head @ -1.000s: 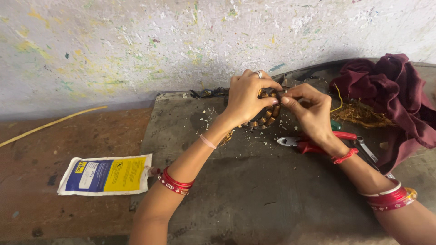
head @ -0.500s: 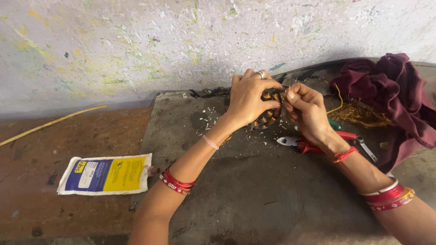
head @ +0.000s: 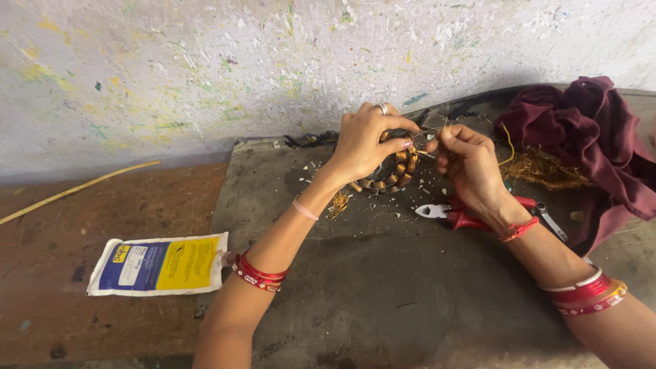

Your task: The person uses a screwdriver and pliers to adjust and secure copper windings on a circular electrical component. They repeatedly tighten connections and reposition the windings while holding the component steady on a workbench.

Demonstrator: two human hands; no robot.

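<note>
Both hands sit slightly lower than before. Left hand (head: 365,140) pinches the brown bead string (head: 400,167) above the grey mat (head: 383,273); right hand (head: 468,160) grips thin wire (head: 429,132). Keeping that wire taut looks wise.

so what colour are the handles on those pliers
Red, on the pliers lying under the right hand; clearest in the head view.

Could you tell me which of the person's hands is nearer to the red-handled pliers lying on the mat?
The right. The right hand hangs just above the red-handled pliers, its wrist over their handles. The left hand is farther off to the left, holding the string of brown beads.
</note>
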